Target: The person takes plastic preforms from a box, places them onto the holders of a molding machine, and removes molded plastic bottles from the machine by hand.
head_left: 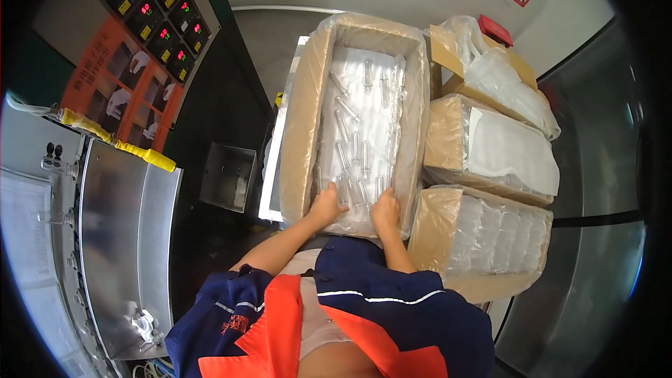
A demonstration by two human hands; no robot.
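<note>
Clear round-ended tubes (355, 145) lie scattered on the pale lining of a deep cardboard box (299, 119) covered with clear plastic film. At the box's near end, my left hand (326, 208) is low beside a cluster of tubes (352, 192), thumb and forefinger apart. Across that cluster, by the box's right wall, my right hand (385, 214) reaches down next to a few more tubes (380, 185). Its thumb also looks apart from the fingers. The other fingertips of both hands are partly hidden among the tubes and lining.
Three film-wrapped cartons stand along the right: an opened one (448, 63), one with a white sheet (514, 150), and one with packed clear contents (497, 238). A dark cabinet with a display panel (150, 14), a metal bin (229, 175) and a steel trough (126, 238) stand left.
</note>
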